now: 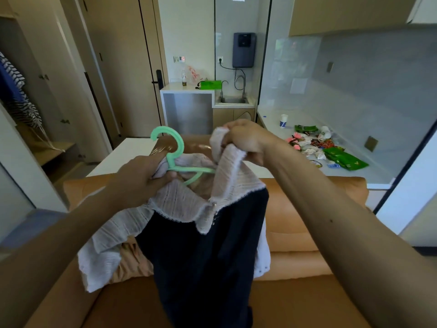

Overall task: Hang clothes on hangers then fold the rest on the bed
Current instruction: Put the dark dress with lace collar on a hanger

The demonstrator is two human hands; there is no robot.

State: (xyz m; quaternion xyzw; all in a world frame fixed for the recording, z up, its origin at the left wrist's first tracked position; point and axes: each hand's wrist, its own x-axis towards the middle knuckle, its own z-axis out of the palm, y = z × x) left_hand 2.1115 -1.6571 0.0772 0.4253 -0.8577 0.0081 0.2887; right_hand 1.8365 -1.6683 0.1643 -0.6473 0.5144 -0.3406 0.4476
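A dress (208, 252) with a dark navy body and a white textured collar and sleeves hangs in the air in front of me. A mint green plastic hanger (173, 150) pokes out of its neck opening, hook upward. My left hand (139, 176) grips the hanger's left shoulder together with the white collar fabric. My right hand (246, 140) pinches a bunch of the white collar on the right side, lifted above the hanger's arm. The hanger's right arm is hidden under the fabric.
An orange sofa (307, 233) lies below the dress. Striped garments (16, 91) hang in a wardrobe at far left. On the right, a white counter (283, 136) carries snack packets and a paper cup (283, 120). A sink (233, 100) is at the back.
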